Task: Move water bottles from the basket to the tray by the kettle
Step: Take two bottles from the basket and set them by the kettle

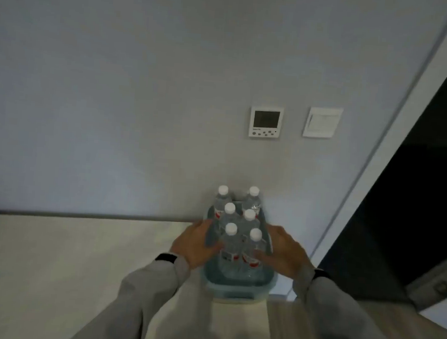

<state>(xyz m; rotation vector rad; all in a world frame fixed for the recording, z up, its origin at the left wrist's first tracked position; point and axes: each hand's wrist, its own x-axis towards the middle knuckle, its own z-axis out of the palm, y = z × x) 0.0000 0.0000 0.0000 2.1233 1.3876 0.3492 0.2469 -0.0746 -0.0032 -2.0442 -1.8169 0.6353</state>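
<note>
A pale blue plastic basket (237,286) stands near the right end of a light counter, close to the wall. Several clear water bottles (229,243) with white caps and red labels stand upright inside it in two rows. My left hand (198,243) lies against the basket's left side, fingers curled over the rim toward the front-left bottle. My right hand (283,250) rests on the right side, fingers reaching in to the front-right bottle (252,252). Whether either hand grips a bottle or only the basket cannot be told. No tray or kettle is in view.
The light counter (63,258) stretches left from the basket. On the wall behind hang a thermostat panel (265,122) and a white switch (323,122). A dark doorway (414,211) opens at the right past a white frame.
</note>
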